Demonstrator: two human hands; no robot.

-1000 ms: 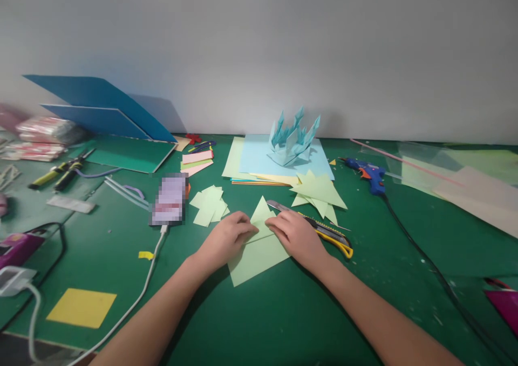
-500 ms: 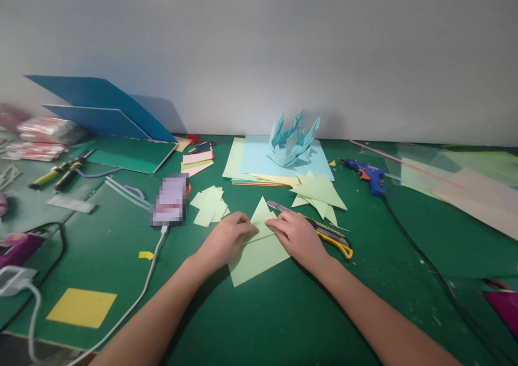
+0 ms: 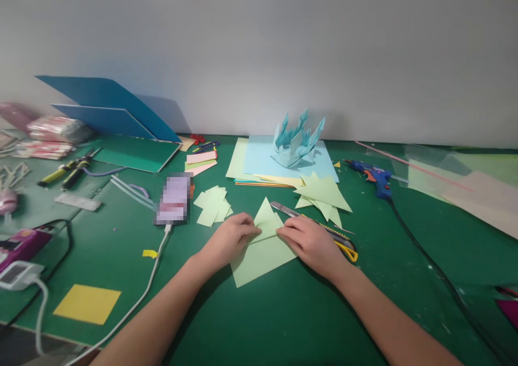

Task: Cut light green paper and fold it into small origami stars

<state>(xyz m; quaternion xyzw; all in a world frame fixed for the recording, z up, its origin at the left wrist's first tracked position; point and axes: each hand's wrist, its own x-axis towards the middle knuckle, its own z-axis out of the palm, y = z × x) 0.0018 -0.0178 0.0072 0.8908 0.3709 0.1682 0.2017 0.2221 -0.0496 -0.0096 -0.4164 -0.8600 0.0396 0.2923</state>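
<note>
I see the folded green paper (image 3: 259, 259) on the table (image 3: 283, 323), left hand (image 3: 230, 237) and right hand (image 3: 312, 243) both fingertips-down on it; can't tell if they're pinching. Cutter (image 3: 343, 243) lies just beside right hand.

I see smooth, matt paper in the sheet (image 3: 261, 262), the scraps (image 3: 211, 207) and the blue model (image 3: 294, 149); the cutter (image 3: 343, 241) pairs a bare metal blade (image 3: 284, 209) with what looks like plastic, the glue gun (image 3: 379, 182) is smooth plastic, the packets (image 3: 56, 130) glossy film, the table (image 3: 267, 328) scuffed with a faint sheen
</note>
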